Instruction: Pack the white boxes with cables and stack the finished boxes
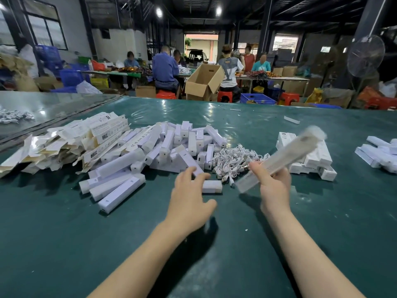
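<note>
Dim workshop with green table, two ceiling lamps, left window, red stools.

One cable heap. Left of it lie one pile of white boxes and one of flat cartons. Right of it are one near stack, one far stack and one blurred box.
</note>
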Demonstrator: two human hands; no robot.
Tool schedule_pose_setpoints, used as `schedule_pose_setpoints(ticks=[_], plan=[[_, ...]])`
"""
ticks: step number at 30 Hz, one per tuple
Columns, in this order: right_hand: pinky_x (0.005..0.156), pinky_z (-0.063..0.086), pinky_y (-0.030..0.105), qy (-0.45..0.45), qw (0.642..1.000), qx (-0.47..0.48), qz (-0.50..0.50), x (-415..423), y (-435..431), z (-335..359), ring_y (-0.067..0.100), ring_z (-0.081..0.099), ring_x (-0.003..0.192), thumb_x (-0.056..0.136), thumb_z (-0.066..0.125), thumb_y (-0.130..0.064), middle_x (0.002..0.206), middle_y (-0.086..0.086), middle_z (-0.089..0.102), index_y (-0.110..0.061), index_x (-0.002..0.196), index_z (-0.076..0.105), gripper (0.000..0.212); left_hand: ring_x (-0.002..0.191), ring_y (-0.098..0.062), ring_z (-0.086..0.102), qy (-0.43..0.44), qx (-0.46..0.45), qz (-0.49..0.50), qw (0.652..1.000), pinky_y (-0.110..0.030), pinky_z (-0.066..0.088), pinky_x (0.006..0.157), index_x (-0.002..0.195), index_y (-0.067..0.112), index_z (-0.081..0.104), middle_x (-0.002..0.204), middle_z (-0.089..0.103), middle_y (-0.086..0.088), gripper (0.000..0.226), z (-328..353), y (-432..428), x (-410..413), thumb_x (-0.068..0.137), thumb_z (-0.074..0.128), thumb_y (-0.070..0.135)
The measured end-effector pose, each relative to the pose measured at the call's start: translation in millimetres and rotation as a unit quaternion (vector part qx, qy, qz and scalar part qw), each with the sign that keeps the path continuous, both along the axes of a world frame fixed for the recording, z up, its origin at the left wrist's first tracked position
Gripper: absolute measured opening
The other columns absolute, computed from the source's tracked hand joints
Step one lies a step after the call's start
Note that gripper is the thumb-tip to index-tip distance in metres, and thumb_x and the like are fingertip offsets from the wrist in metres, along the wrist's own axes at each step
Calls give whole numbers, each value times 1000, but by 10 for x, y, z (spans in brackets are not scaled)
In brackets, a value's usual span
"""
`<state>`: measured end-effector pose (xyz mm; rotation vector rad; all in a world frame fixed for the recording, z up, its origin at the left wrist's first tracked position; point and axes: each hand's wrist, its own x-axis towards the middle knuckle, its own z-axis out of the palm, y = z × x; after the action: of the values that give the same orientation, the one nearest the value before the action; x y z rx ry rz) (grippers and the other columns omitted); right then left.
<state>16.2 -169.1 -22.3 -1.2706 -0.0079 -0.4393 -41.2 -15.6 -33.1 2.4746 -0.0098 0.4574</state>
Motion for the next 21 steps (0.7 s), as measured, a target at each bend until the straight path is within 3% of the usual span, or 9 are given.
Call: schedule_pose_setpoints(ticks=[2,4,7,9,12,14,16,18,21], plan=[[58,37,19,-58,956,-271,-99,1,-87,-7,17,56,64,75,73,-20,72,-1,57,-12,80,56,19,129,-19,23,38,138,35,989,-31,27,101,137,27,37,142,31,4,55,-62,169,72,85,54,30],[58,29,31,-68,887,-440,-125,-19,-126,-25,31,51,67,79,70,-30,72,5,57,-11,89,52,28,119,-22,33,40,209,82,974,-32,32,91,132,32,43,129,44,5,45,-72,261,120,88,50,40],[58,31,34,-68,805,-584,-75,-67,-72,-58,33,55,76,84,48,-60,77,2,60,-19,94,51,42,111,-23,40,49,252,111,960,-33,30,84,123,34,50,115,51,1,34,-72,320,156,90,45,46],[57,30,34,-74,781,-619,-38,-93,-30,-66,28,51,75,84,26,-70,71,-7,48,-24,78,41,49,109,-26,44,54,237,109,964,-35,33,85,119,27,50,112,50,-3,32,-75,345,168,94,41,44],[63,37,35,-82,760,-645,-1,-95,-5,-64,28,54,84,88,22,-60,78,-7,40,-25,77,39,41,92,-27,51,-61,-42,103,992,-31,38,77,98,13,48,96,52,-6,24,18,359,175,96,42,36],[68,39,35,-81,746,-660,19,-83,6,-75,29,54,91,92,31,-53,87,-6,43,-22,82,44,35,83,-19,53,-146,-279,79,946,-19,40,70,89,17,43,88,52,1,13,137,339,158,93,50,28],[65,34,34,-81,723,-686,39,-82,28,-87,26,54,90,93,36,-52,84,-7,43,-22,81,39,32,76,-11,60,-216,-442,57,869,-19,48,71,89,24,42,85,54,4,12,219,343,142,92,53,20],[60,28,34,-77,714,-695,45,-91,48,-93,24,49,79,91,38,-53,71,-9,37,-23,79,32,34,69,-2,63,-262,-544,31,796,-20,51,68,93,27,39,87,57,7,19,247,373,134,92,53,14],[57,25,34,-98,738,-667,32,-106,56,-81,19,40,71,91,35,-56,64,-10,37,-22,81,32,35,87,-15,64,-248,-570,30,783,-26,53,73,110,24,30,101,60,-2,37,206,416,163,89,57,11]])
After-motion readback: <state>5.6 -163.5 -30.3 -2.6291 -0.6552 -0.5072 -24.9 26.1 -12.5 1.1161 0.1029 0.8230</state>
